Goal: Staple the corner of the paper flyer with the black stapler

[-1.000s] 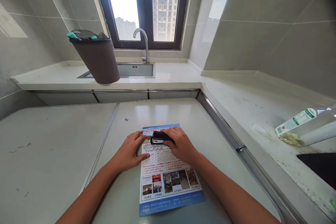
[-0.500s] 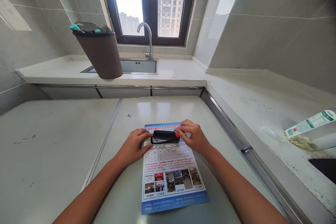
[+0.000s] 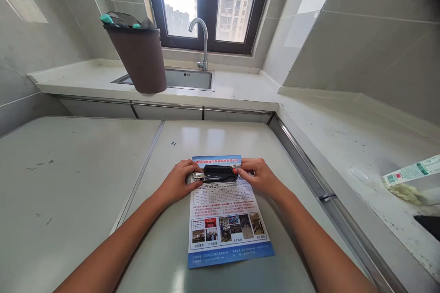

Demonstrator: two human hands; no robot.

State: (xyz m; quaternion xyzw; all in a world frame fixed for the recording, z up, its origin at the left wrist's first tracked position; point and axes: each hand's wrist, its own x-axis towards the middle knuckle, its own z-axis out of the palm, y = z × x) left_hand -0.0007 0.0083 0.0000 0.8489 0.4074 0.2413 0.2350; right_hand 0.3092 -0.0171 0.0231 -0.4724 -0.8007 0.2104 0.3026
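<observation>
So, it's the black stapler (image 3: 220, 170) across the upper leaflet (image 3: 230, 210)

We go to the containers first: on the raised worktop (image 3: 247, 86) sits the brown bin (image 3: 139, 59), teal-ended items (image 3: 106, 18) and dark mesh-like stuff poking above its rim. It blocks part of our view into the sink (image 3: 192, 80). Off to our right there's the clear bottle (image 3: 426, 185), labelled, with yellowish-green matter (image 3: 405, 193) low down inside.

Down on the lower worktop (image 3: 158, 247), the leaflet lies face up, all text and photos, the stapler on top. The left hand (image 3: 180, 179) brackets the silver end between thumb and forefinger; whether they squeeze, we cannot tell. The right hand (image 3: 263, 176) pinches the red-tipped end! Beyond, we spot two small dark bits (image 3: 173, 143), well apart from the paper, and a tap (image 3: 205, 50) standing before the window (image 3: 208, 9).

Now the awkward spots: fingertips cover both stapler ends and bits of the leaflet's edges. The bottle and a black thing (image 3: 428, 225) below it run off frame, and we can't see deep into the bin.
</observation>
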